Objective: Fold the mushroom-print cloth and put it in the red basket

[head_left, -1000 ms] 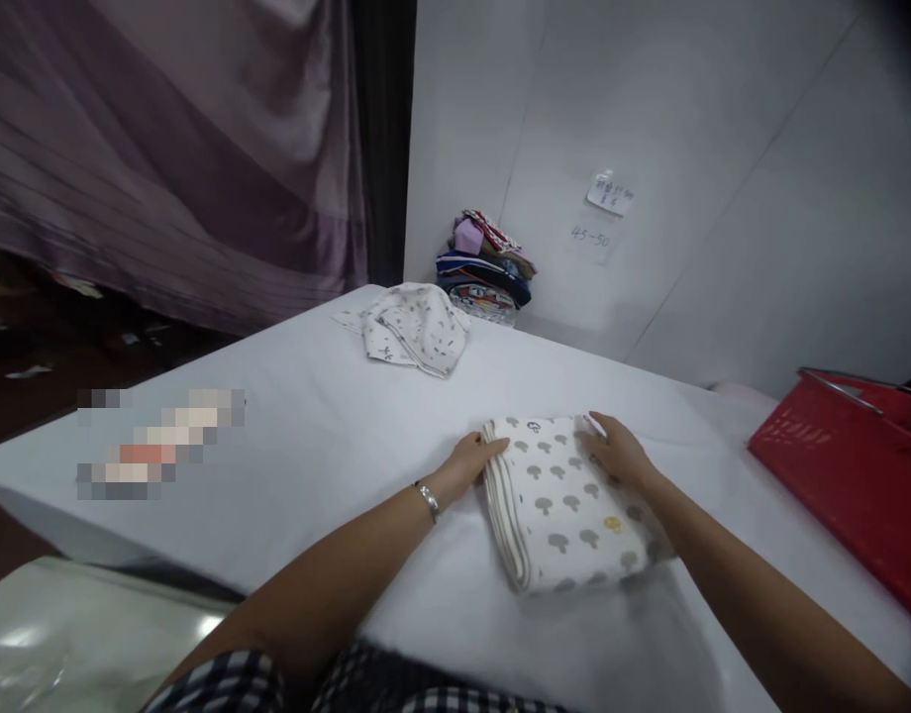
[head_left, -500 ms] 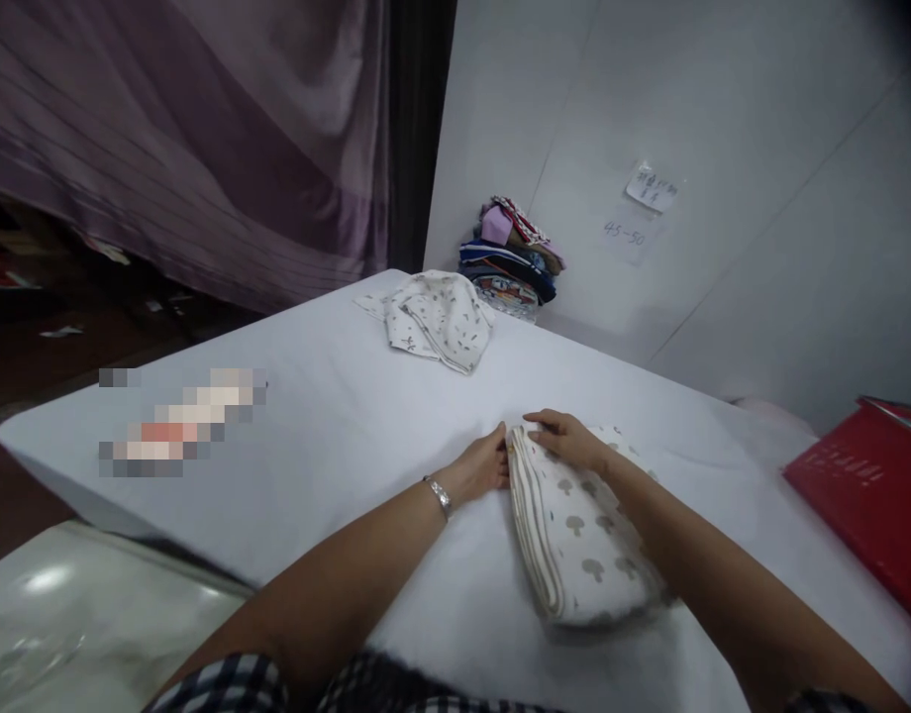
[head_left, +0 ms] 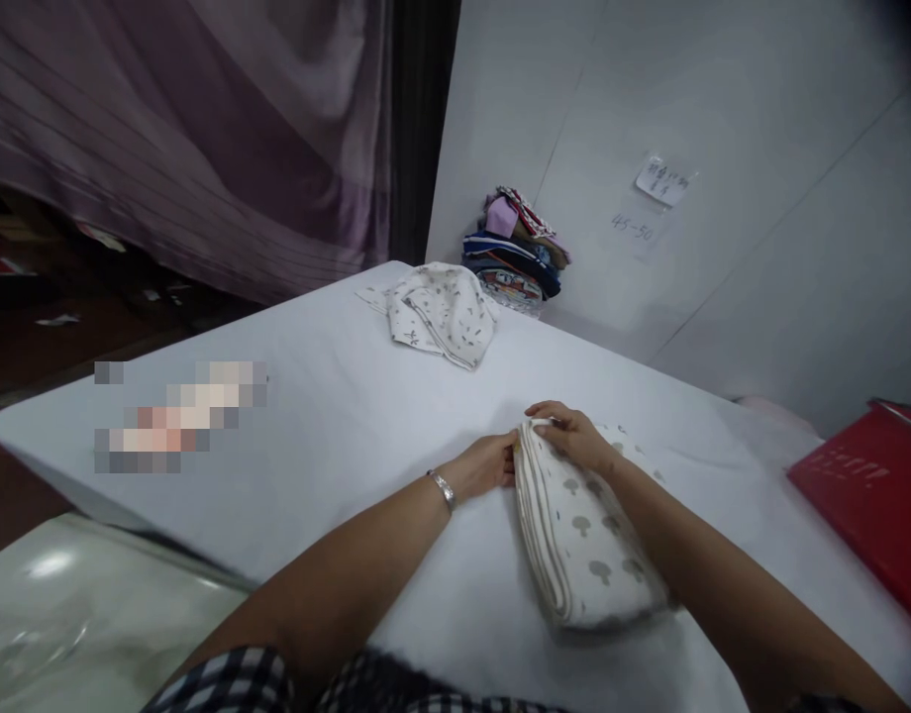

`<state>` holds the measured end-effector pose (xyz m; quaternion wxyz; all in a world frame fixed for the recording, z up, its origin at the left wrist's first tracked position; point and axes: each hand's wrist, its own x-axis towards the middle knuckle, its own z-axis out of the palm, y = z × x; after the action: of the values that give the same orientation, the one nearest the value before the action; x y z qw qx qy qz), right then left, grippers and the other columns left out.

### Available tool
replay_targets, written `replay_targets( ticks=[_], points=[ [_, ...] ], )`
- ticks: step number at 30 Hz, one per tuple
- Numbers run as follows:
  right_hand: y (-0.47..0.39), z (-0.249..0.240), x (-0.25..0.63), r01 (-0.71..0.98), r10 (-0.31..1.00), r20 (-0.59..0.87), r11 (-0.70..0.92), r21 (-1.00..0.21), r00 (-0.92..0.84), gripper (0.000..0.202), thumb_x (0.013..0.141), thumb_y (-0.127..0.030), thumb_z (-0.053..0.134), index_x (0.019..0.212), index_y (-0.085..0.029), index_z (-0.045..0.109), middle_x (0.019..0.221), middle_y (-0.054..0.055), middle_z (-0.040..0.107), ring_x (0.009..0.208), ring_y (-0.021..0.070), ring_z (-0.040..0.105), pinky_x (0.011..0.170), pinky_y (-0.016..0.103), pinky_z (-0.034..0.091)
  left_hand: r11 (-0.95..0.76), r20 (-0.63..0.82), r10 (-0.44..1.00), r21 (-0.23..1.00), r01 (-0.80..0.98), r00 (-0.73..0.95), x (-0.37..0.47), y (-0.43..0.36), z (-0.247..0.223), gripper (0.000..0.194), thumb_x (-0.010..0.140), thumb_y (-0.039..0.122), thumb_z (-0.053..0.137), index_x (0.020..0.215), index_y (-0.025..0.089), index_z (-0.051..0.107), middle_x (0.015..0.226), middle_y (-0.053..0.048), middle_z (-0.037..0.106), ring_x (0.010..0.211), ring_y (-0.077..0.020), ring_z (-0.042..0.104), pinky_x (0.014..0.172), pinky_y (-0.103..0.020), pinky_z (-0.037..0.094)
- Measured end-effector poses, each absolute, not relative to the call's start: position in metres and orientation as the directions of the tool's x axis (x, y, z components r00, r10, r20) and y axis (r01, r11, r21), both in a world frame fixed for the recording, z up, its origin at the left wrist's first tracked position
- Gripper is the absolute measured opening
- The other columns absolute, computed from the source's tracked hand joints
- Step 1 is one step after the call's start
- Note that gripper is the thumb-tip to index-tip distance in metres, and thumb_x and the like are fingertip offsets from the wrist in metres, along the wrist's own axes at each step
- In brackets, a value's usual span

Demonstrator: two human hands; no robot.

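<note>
A thick folded white cloth with grey mushroom prints [head_left: 600, 555] lies on the white-covered table, its layered edge facing left. My left hand [head_left: 492, 465], with a silver bracelet at the wrist, is closed on the far left corner of this cloth; its fingertips are partly hidden by the layers. Over the top of the same corner lies my right hand [head_left: 570, 433], fingers bent and gripping the far edge. Farther back on the table is a loosely bunched white cloth with small dark prints [head_left: 448, 317].
A stack of folded coloured fabrics [head_left: 511, 253] stands by the wall behind the table [head_left: 314, 396]. At the right is a red bag-like item [head_left: 863, 495]. A blurred-out item [head_left: 180, 416] lies left. A purple curtain [head_left: 277, 129] hangs behind.
The view has shifted slightly. My left hand's fingers have slid a little further behind the folded cloth's corner; my right hand stays on top of it.
</note>
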<state>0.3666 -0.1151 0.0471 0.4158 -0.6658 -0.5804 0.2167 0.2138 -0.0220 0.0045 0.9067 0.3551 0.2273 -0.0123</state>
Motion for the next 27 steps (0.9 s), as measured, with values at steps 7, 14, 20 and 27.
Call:
replay_targets(
  ticks=[7, 14, 20, 27],
  points=[
    [-0.147, 0.066, 0.371, 0.466, 0.955, 0.058, -0.089, -0.881, 0.292, 0.026, 0.077, -0.04, 0.061, 0.094, -0.021, 0.064, 0.089, 0.003, 0.063, 0.078, 0.0151, 0.057, 0.072, 0.029, 0.046, 0.682, -0.361, 0.161, 0.713, 0.161, 0.919, 0.214, -0.025, 0.006, 0.025, 0.079, 0.035, 0.059, 0.092, 0.013, 0.057, 0.081, -0.005, 0.061, 0.074, -0.0152, 0.057, 0.072, -0.029, 0.045],
    [-0.11, 0.055, 0.368, 0.576, 0.972, -0.082, -0.197, -0.793, 0.219, 0.026, 0.076, -0.031, 0.056, 0.096, -0.018, 0.065, 0.092, 0.003, 0.066, 0.084, 0.0172, 0.059, 0.08, 0.031, 0.046, 0.648, -0.413, 0.334, 0.753, 0.112, 0.847, 0.213, -0.036, 0.017, 0.009, 0.075, 0.019, 0.059, 0.082, 0.013, 0.057, 0.07, -0.003, 0.06, 0.061, -0.0124, 0.056, 0.061, -0.025, 0.046],
    [-0.091, 0.031, 0.366, 0.74, 0.979, 0.044, -0.122, -0.661, 0.201, 0.034, 0.077, -0.019, 0.047, 0.108, -0.018, 0.062, 0.104, 0.005, 0.064, 0.095, 0.0177, 0.058, 0.09, 0.035, 0.043, 0.69, -0.446, 0.332, 0.716, 0.108, 0.831, 0.216, -0.031, 0.013, 0.02, 0.083, 0.031, 0.047, 0.076, 0.014, 0.055, 0.066, -0.004, 0.058, 0.058, -0.0124, 0.056, 0.057, -0.024, 0.047],
    [-0.125, 0.038, 0.363, 0.883, 0.916, 0.347, -0.016, -0.469, 0.201, 0.042, 0.082, -0.027, 0.053, 0.123, -0.019, 0.053, 0.125, 0.01, 0.053, 0.117, 0.0209, 0.046, 0.102, 0.04, 0.035, 0.587, -0.394, 0.389, 0.802, 0.106, 0.833, 0.218, -0.032, 0.01, 0.029, 0.072, 0.028, 0.067, 0.094, 0.011, 0.057, 0.09, -0.011, 0.065, 0.074, -0.0175, 0.061, 0.064, -0.028, 0.049]
  ],
)
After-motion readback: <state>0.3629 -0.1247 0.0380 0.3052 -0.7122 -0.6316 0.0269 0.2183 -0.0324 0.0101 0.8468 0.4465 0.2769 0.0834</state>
